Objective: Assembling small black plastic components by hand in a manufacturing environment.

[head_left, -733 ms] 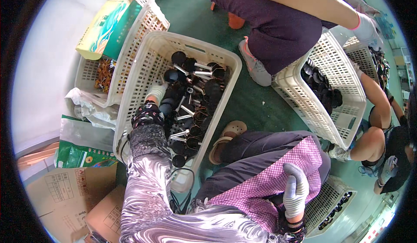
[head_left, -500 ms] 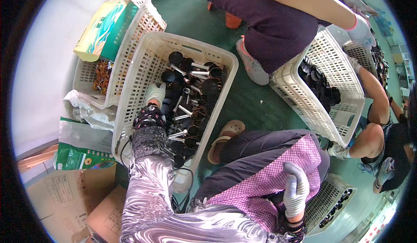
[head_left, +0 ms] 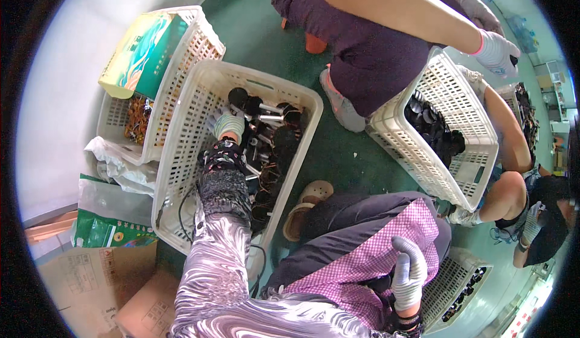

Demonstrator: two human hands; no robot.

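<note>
Black-headed parts with silver stems (head_left: pixel 273 148) lie heaped in the white plastic basket (head_left: pixel 315 105), crowded along its right side from the far right corner down toward the near edge. The step in hand looks like picking among them: the left hand (head_left: pixel 229 124), in a striped glove, reaches over the basket's near edge to the heap's left border, nearer the far edge. Whether its fingers grasp a part or merely touch one cannot be told — they are partly hidden. A next move would seem to call for a secure hold on one stem, free of its tangled neighbours. The right hand (head_left: pixel 409 277), likewise gloved, rests half open above the checked cloth (head_left: pixel 362 265) — nothing visible in it.
</note>
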